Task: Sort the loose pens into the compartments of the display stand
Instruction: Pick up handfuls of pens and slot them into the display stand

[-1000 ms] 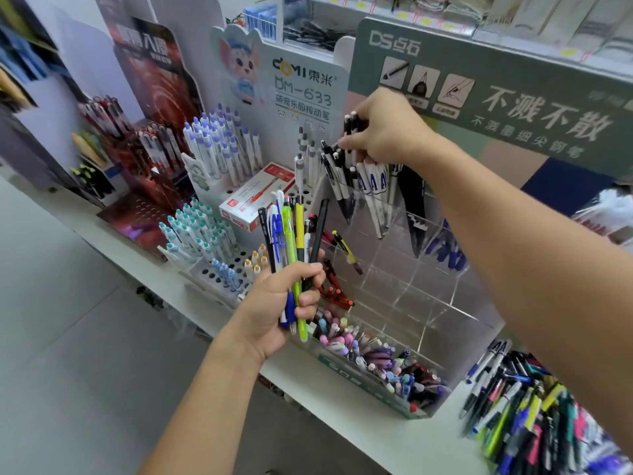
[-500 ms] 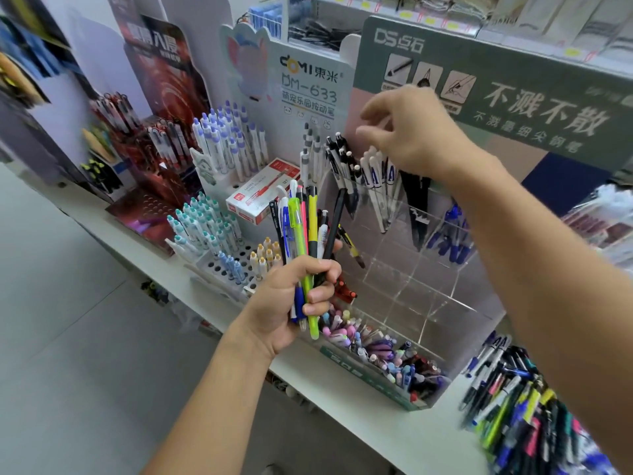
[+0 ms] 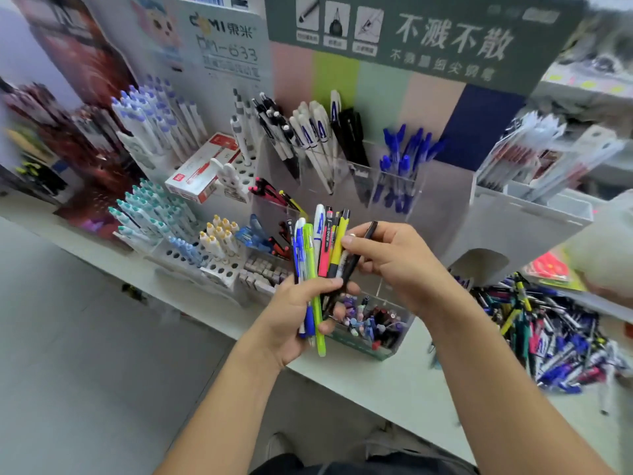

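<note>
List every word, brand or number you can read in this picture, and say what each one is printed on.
"不溅不散": green header sign.
"DOMI 東米": white backing card.
"DM-633": same card, blurred.
"AIHAO": pen in the left hand, small and uncertain.
Too blurred to read: the sign's small line, the red and white box.

Held plastic pens [image 3: 320,255]: blue, lime, white, pink, yellow, black
Cardboard back panel [image 3: 387,94]: pink, lime, mint, navy stripes
Capped pens [image 3: 400,156]: blue
</note>
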